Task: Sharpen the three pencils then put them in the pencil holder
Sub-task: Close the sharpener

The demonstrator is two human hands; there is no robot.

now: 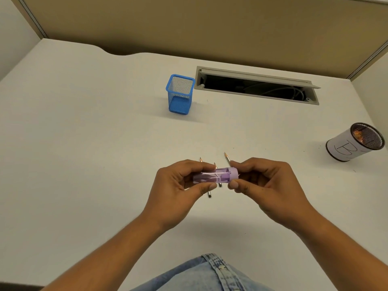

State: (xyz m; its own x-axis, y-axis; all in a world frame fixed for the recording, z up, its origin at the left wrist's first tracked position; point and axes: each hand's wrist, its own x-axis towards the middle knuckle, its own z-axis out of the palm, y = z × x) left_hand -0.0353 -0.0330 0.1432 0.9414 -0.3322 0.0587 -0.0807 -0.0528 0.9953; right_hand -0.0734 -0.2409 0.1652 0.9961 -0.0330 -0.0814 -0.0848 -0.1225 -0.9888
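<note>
A purple sharpener (214, 175) with a clear shavings case lies sideways between both hands, above the white desk. My left hand (178, 185) grips the clear case end. My right hand (264, 183) pinches the solid purple cap end. Under the hands lie three pencils with pointed tips facing away: the left pencil (201, 159), the middle pencil (215, 165) and the right pencil (227, 156). Their shafts are mostly hidden by the hands and sharpener. The blue mesh pencil holder (180, 94) stands upright and empty farther back on the desk.
A mesh cup wrapped in white paper (354, 142) at the far right holds shavings. An open cable slot (256, 86) is sunk into the desk behind the holder. A beige partition wall (189, 24) closes off the back. Small specks lie on the desk (84, 143).
</note>
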